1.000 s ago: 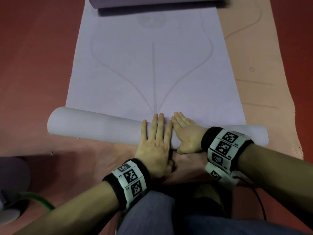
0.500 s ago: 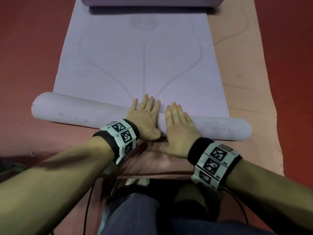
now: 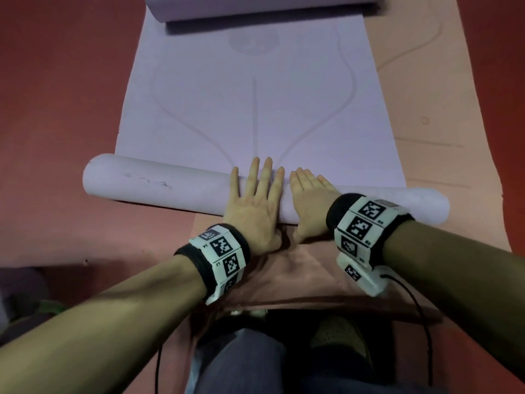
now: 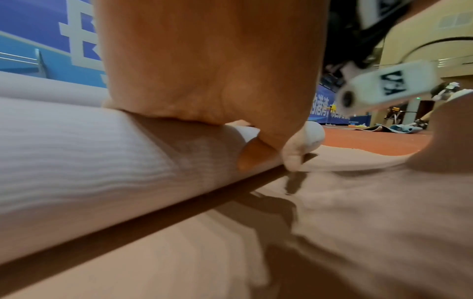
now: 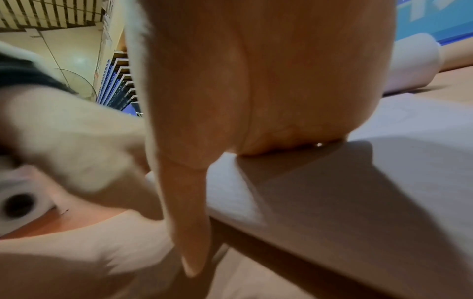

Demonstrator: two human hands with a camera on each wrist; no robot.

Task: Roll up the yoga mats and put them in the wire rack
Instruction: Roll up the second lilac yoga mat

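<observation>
The lilac mat [image 3: 264, 109] is part rolled; its roll [image 3: 159, 184] is pressed under both palms, the left hand [image 3: 254, 207] and right hand [image 3: 308, 204] lying flat with fingers straight, gripping nothing; a long flat stretch is left ahead of the fingers, its far end curled. A pink mat [image 3: 443, 115] is spread beneath and to the right, unrolled; 2 mats are judged unfinished; no rack is seen. A knee [image 3: 241, 362] is bent behind the wrists.

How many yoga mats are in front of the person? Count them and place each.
2: the lavender mat, partly rolled, and the peach mat spread beneath it. Others may lie far off in the left wrist view.
</observation>
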